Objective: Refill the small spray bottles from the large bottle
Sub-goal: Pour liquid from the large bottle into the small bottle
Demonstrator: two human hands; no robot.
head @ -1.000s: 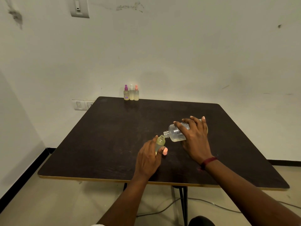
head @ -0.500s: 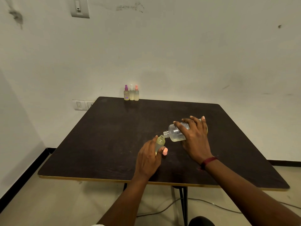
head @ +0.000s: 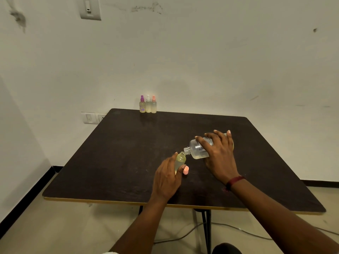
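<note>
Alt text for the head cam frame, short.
The right hand tips a large bottle, neck to the open mouth of a small bottle gripped by the left hand, over a dark table. A pink cap is by the left thumb; three capped spray bottles stand at the far edge.

Position: head-worn, above the near edge of the table.
Facing: forward and down, toward the wall behind.
Nearness: left hand and right hand close, mid-frame; far table edge well apart.
Lens: wide-angle, single view.
</note>
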